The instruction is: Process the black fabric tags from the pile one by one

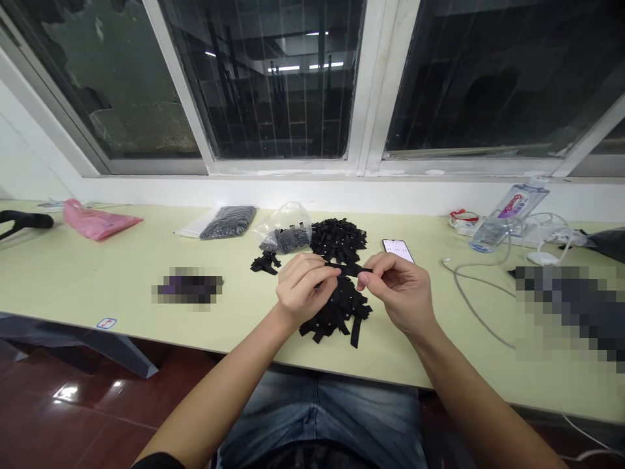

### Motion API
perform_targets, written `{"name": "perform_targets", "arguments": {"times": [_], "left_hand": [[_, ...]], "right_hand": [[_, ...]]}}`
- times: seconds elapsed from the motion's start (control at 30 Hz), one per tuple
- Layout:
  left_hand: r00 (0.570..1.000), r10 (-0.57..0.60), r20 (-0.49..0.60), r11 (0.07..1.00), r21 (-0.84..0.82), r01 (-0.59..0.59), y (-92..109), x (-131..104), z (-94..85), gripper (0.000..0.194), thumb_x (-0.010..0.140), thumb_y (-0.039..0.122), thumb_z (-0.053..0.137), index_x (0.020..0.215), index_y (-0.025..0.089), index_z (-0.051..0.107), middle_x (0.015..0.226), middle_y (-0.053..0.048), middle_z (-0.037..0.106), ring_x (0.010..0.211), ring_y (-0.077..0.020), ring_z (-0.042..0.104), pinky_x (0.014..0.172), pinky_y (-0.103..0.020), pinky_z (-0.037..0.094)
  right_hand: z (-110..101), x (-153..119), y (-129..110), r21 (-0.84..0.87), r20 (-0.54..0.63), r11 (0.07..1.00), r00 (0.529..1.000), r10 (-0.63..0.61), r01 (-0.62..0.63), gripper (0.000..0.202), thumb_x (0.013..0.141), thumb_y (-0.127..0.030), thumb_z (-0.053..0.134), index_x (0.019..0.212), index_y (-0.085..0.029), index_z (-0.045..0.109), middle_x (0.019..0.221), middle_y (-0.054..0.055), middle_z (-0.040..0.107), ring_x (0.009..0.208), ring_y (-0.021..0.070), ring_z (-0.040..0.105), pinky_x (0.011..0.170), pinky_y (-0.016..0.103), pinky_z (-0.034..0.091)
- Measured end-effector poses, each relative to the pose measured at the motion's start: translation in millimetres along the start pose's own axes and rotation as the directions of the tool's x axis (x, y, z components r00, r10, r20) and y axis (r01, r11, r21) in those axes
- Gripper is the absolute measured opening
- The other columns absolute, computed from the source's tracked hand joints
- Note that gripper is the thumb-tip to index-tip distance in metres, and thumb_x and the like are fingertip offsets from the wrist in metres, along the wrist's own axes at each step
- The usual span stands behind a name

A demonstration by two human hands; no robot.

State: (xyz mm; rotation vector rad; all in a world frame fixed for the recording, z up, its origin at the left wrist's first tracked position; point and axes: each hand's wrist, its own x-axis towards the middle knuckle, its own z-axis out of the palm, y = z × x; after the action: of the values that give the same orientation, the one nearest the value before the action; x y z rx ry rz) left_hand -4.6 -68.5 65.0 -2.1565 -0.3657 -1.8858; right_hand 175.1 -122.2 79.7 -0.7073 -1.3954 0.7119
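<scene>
Strip [350, 269] spans gap between left hand [303, 284] and right hand [404, 291], fingers [375, 284] clamped on both ends.

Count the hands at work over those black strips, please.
2: the left hand and, facing it, the right hand, both pinching a black strip above the near pile. No others show.
</scene>
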Motion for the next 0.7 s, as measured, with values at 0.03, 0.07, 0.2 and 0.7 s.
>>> {"name": "perform_targets", "arguments": {"times": [0.03, 0.07, 0.2, 0.7], "left_hand": [[1.0, -0.024, 0.004, 0.999, -0.026, 0.024, 2.4, 1.5, 2.2, 0.027, 0.079, 0.0, 0.068, 0.098, 0.019, 0.065, 0.08, -0.001, 0.067, 0.079, -0.0158, 0.066, 0.07, -0.031, 0.057], [0.999, -0.046, 0.009, 0.998, -0.051, 0.047, 4.3, 2.9, 4.6, 0.027, 0.079, 0.0, 0.067, 0.097, 0.019, 0.065, 0.081, -0.002, 0.067, 0.08, -0.016, 0.067, 0.071, -0.031, 0.058], [0.992, -0.119, 0.035, 0.981, -0.148, 0.123, 5.5, 9.8, 13.2, 0.026, 0.08, 0.0, 0.066, 0.098, 0.018, 0.064, 0.086, -0.003, 0.069, 0.084, -0.017, 0.069, 0.073, -0.033, 0.059], [0.972, -0.03, 0.232, 0.974, -0.21, 0.08, -68.4, 17.6, 27.5, 0.023, 0.086, 0.006, 0.066, 0.105, 0.02, 0.064, 0.091, -0.004, 0.069, 0.09, -0.0172, 0.069, 0.075, -0.032, 0.06]], "right_hand": [[-1.0, -0.2, -2.2, -0.013, -0.013, 1.0, 1.0, 0.013, -0.013, 0.022, 0.08, -0.026, 0.078, 0.072, -0.02, 0.059, 0.075, 0.001, 0.058, 0.068, 0.0137, 0.058, 0.064, 0.03, 0.049], [-2.6, 0.5, -3.4, -0.026, -0.026, 0.999, 0.999, 0.03, -0.031, 0.022, 0.079, -0.026, 0.079, 0.075, -0.02, 0.058, 0.077, 0.0, 0.058, 0.068, 0.0135, 0.058, 0.064, 0.029, 0.049], [-12.1, 8.7, -2.3, -0.055, -0.015, 0.992, 0.993, 0.113, -0.114, 0.026, 0.079, -0.03, 0.08, 0.095, -0.023, 0.061, 0.083, 0.0, 0.059, 0.07, 0.0132, 0.061, 0.065, 0.027, 0.05], [-15.9, 76.5, 32.6, 0.081, 0.392, 0.848, 0.799, 0.456, -0.524, 0.019, 0.083, -0.033, 0.076, 0.093, -0.02, 0.067, 0.08, 0.0, 0.063, 0.072, 0.0122, 0.063, 0.075, 0.029, 0.052]]}}
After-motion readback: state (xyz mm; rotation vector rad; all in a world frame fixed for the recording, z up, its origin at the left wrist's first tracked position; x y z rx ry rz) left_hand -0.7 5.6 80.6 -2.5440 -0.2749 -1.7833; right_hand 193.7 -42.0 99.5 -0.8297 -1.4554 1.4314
